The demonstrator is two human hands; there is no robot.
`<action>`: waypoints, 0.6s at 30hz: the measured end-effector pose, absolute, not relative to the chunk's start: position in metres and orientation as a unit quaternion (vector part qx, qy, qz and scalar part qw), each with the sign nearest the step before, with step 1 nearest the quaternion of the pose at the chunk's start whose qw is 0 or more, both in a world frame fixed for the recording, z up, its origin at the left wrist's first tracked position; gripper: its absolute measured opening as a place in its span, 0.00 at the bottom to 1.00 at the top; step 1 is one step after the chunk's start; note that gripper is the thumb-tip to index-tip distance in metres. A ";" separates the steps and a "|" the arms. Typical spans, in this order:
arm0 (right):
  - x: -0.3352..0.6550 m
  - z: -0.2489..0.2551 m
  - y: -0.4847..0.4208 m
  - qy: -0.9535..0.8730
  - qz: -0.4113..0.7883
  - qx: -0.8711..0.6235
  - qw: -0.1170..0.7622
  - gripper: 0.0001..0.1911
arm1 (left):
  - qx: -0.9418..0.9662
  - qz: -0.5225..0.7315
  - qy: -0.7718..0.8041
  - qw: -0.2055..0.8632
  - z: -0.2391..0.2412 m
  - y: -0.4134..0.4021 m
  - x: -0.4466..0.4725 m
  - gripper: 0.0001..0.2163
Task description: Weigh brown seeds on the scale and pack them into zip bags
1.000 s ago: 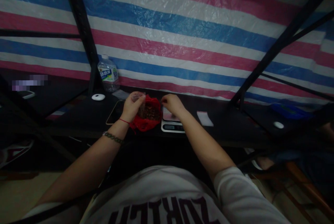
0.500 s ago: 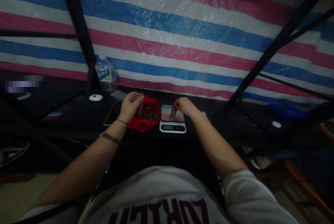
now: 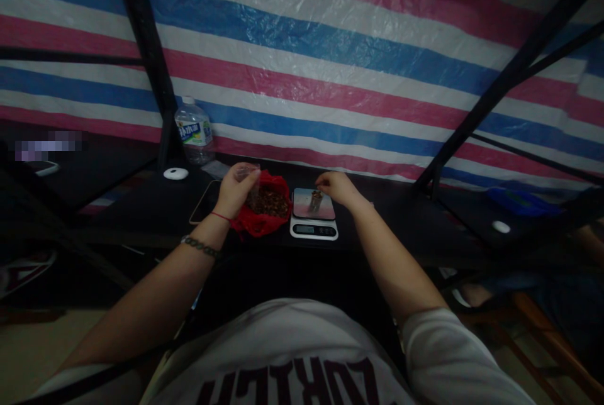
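My left hand pinches a small clear plastic bag above the left side of an open red bag. Loose brown dried pieces fill the red bag. To its right sits a white kitchen scale with a small display on its front. A little pile of brown bits rests on the scale's shiny plate and is mirrored in it. The fingertips of my right hand are pinched together at the top right of that pile; what they hold, if anything, is too small to make out.
A phone lies partly under my left wrist. Behind it are a clear plastic packet, a white oval device and a large clear bottle. A blue tray and another white device are at right. Dark metal posts flank the table.
My right hand has drawn slightly up from the pile on the scale, so more of the pile shows. My left hand keeps the clear bag over the red one. The view has shifted slightly.
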State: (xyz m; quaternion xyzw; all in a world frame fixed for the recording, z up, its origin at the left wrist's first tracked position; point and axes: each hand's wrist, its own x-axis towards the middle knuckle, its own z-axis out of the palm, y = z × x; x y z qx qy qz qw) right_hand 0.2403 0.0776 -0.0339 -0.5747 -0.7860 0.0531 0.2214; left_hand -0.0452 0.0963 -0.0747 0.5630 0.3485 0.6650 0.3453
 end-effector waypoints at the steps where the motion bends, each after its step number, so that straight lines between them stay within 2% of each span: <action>1: 0.242 -0.036 0.077 -0.784 0.058 -0.572 0.234 0.09 | 0.561 0.665 0.348 0.348 -0.075 0.097 -0.046 0.14; 8: 0.252 -0.047 0.071 -0.744 0.076 -0.572 0.338 0.06 | 0.554 0.663 0.345 0.366 -0.073 0.097 -0.045 0.13; 18: 0.256 -0.062 0.066 -0.734 0.070 -0.573 0.357 0.07 | 0.558 0.667 0.349 0.349 -0.072 0.094 -0.044 0.12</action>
